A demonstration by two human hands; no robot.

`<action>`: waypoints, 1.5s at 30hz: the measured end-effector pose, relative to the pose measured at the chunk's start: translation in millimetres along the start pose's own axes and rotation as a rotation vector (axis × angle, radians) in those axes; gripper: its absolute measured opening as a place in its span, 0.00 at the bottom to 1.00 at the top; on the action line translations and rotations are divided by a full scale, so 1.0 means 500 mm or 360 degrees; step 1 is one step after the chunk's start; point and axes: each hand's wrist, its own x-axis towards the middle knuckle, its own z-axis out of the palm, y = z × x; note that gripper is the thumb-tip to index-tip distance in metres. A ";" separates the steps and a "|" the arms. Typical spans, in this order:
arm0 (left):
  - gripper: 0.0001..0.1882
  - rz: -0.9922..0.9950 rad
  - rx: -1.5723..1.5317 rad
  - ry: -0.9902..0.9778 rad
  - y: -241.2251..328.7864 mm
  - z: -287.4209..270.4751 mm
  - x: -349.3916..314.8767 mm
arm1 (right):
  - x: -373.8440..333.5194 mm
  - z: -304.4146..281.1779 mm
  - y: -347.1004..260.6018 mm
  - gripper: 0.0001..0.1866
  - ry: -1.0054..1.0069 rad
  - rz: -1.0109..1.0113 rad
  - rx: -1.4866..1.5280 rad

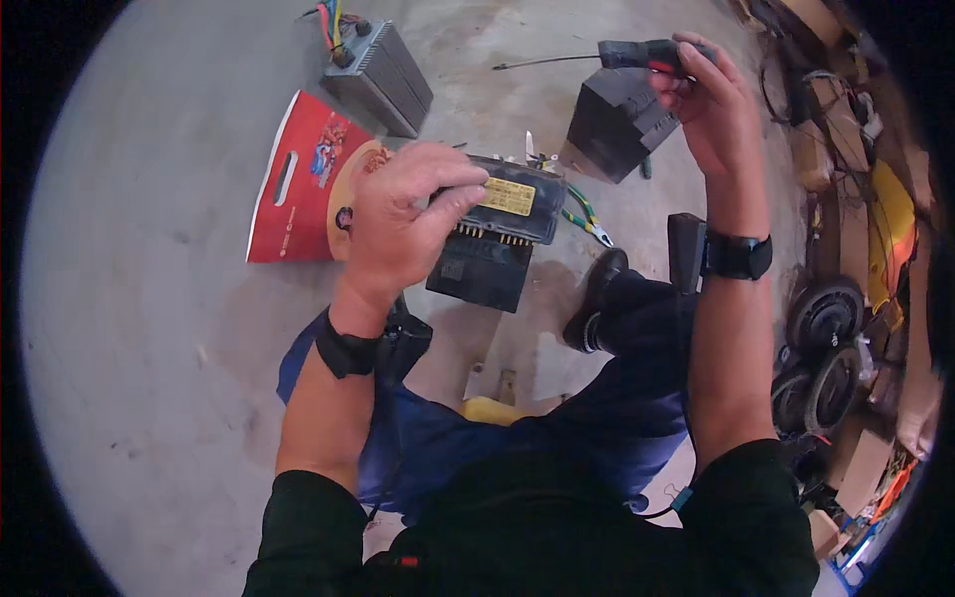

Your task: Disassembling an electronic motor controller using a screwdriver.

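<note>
My right hand [708, 104] is raised at the upper right, its fingers wrapped round the black and red handle of a screwdriver [637, 55]. The thin shaft points left, over the floor. Lower and to the left, my left hand [403, 214] is closed, thumb and fingers pinched together over the left end of a black box [532, 214] with a yellow label. Whatever sits between those fingertips is too small or hidden to make out. A row of gold-coloured pins shows along the box's near edge, above a second black casing [487, 279].
A red paper bag [288, 214] lies left of my left hand. Beyond it stands a grey finned metal box [388, 80] with coloured wires. A dark box [617, 124] is below the screwdriver. Green-handled pliers [589, 221] lie nearby. Wheels [826, 313] and cardboard [860, 473] line the right side.
</note>
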 end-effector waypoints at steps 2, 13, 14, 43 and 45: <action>0.10 0.0163 0.0100 -0.0015 0.010 0.015 0.016 | -0.003 -0.006 0.000 0.18 0.0042 -0.0032 -0.0018; 0.12 0.0451 0.0628 -0.0112 0.043 0.096 0.056 | -0.042 0.016 -0.042 0.10 0.0141 0.0105 -0.0114; 0.11 0.0441 0.0677 -0.0111 0.042 0.103 0.057 | -0.044 0.014 -0.042 0.09 0.0126 0.0081 -0.0154; 0.10 0.0565 0.0836 -0.0268 0.029 0.125 0.092 | -0.055 -0.010 -0.055 0.08 0.0211 0.0072 -0.0195; 0.09 0.0556 0.0849 -0.0302 0.031 0.125 0.093 | -0.054 -0.010 -0.055 0.09 0.0186 0.0073 -0.0243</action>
